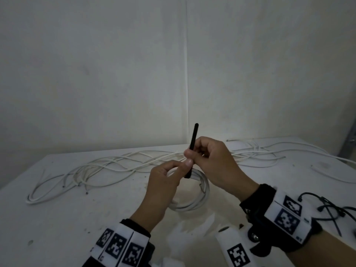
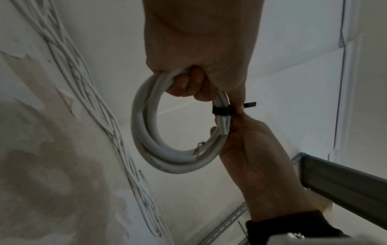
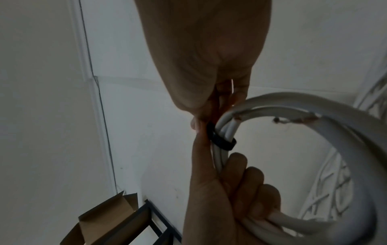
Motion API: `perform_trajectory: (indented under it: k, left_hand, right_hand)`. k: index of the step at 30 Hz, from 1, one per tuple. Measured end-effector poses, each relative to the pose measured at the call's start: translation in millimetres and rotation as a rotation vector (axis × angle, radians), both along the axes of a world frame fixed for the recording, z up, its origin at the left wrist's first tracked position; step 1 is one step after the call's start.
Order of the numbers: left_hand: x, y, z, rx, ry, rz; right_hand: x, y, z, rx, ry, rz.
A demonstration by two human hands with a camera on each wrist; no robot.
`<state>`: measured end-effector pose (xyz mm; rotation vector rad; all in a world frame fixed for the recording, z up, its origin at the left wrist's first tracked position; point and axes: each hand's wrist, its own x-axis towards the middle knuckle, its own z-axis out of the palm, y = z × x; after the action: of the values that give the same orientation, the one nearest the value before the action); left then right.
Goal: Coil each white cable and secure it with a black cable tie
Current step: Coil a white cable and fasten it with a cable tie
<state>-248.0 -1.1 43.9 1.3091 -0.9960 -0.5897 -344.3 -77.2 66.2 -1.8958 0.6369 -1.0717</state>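
Observation:
A coiled white cable (image 1: 201, 189) hangs just above the table between my two hands. My left hand (image 1: 183, 166) grips one side of the coil (image 2: 146, 132), its fingers curled round the strands. A black cable tie (image 1: 193, 139) is looped round the coil strands (image 3: 222, 140); its long tail sticks up toward the wall. My right hand (image 1: 192, 154) pinches the tie right at the loop (image 2: 222, 111). The left thumb lies against the tie just below that pinch.
Several loose white cables (image 1: 115, 164) sprawl across the back of the white table (image 1: 67, 218), more on the right (image 1: 269, 151). Spare black ties (image 1: 327, 209) lie by my right wrist. A cardboard box (image 3: 108, 215) and a metal rail (image 2: 345, 179) are off the table.

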Motion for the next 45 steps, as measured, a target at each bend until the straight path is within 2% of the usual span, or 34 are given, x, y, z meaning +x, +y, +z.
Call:
perform_trajectory:
  k: [7, 14, 16, 19, 21, 23, 26, 33, 36, 40, 45]
  left_hand:
    - [-7, -1, -4, -0.044, -0.068, 0.005]
    - [-5, -4, -6, -0.006, -0.073, 0.036]
    - [-2, -3, -8, 0.015, -0.089, 0.030]
    - [2, -1, -8, 0.034, -0.107, 0.055]
    - [9, -2, -5, 0.007, -0.049, 0.109]
    - [18, -5, -1, -0.023, 0.021, 0.150]
    - [24, -6, 1, -0.033, 0.104, 0.090]
    - [29, 8, -4, 0.038, 0.162, -0.192]
    - [18, 6, -5, 0.010, 0.147, -0.143]
    - [19, 5, -6, -0.002, 0.209, -0.096]
    - [26, 8, -7, 0.000, 0.094, -0.051]
  right_hand:
    - [0, 4, -7, -0.131, -0.036, -0.171]
    - [10, -2, -17, -0.086, -0.073, -0.220]
    - [12, -4, -21, -0.032, -0.091, -0.190]
    - [10, -6, -21, 0.056, -0.003, -0.055]
    - [6, -2, -24, 0.135, 0.060, 0.061]
    - [5, 6, -28, 0.121, 0.120, 0.143]
    - [7, 12, -26, 0.073, 0.096, 0.124]
    - [8, -3, -18, 0.202, 0.038, 0.111]
    - [14, -3, -24, 0.225, -0.032, 0.104]
    - [18, 1, -29, 0.215, -0.038, 0.109]
    - [27, 7, -34, 0.196, -0.087, 0.105]
